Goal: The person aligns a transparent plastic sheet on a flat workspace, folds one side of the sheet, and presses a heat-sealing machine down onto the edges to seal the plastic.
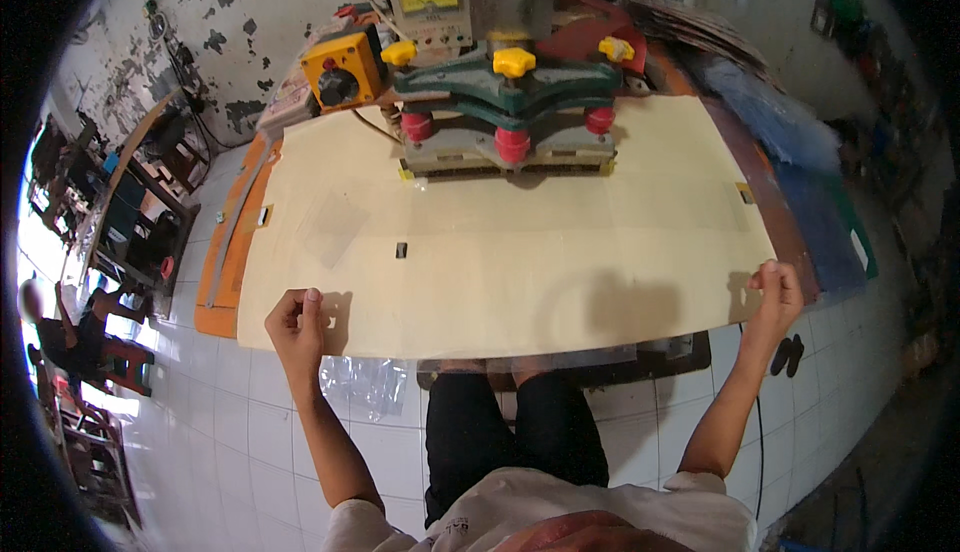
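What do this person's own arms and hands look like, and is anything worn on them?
Both forearms are bare from elbow to wrist. The left hand and the right hand wear no gloves, and no watch, ring or bracelet shows on them. Short pale sleeves of a light shirt end near the elbows. Dark trousers cover the legs below.

Seen from above: large pale cream rectangular board (500,252) lying flat across a worktable. Left hand (297,327) curled in a loose fist at the board's near left corner, right hand (775,292) gripping the near right corner. Beyond the board's far edge, a press machine with green metal head (505,87), yellow knobs (514,61) and red cylinders (512,144). To its left, orange control box with black dial (343,70). Below the board, clear plastic sheet (365,384) hanging over white tiled floor (240,432).
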{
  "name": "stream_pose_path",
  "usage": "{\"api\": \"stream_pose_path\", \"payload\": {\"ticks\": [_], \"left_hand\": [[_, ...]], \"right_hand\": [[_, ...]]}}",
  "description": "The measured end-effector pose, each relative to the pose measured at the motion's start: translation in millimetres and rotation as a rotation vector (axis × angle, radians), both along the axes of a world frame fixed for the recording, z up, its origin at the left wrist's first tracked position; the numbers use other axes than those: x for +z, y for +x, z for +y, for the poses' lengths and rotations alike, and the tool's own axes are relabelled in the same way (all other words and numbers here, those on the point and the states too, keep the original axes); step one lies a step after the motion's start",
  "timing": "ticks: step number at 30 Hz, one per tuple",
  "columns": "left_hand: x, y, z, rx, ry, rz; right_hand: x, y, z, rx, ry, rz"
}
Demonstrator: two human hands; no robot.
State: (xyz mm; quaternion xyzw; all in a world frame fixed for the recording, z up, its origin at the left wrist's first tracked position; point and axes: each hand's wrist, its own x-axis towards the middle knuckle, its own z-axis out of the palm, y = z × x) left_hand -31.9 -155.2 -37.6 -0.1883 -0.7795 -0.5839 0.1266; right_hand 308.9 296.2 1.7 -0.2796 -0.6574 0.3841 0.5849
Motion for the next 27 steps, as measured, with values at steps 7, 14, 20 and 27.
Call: {"api": "stream_pose_path", "payload": {"ticks": [7,14,20,27], "left_hand": [[-4.0,2.4,5.1,-0.026,-0.004,-0.105],[-4.9,1.6,1.2,-0.056,-0.029,-0.121],[-2.0,3.7,2.8,-0.07,-0.026,-0.13],[-2.4,2.6,2.9,-0.073,-0.034,-0.132]], "right_hand": [[-34.5,-4.9,-30.7,0.119,-0.149,-0.221],[-60.9,-7.5,-30.3,0.007,-0.002,-0.2],[-62.8,-5.5,-30.7,0.004,0.013,-0.228],[-59.1,1.8,-28.5,0.054,0.019,-0.273]]}}
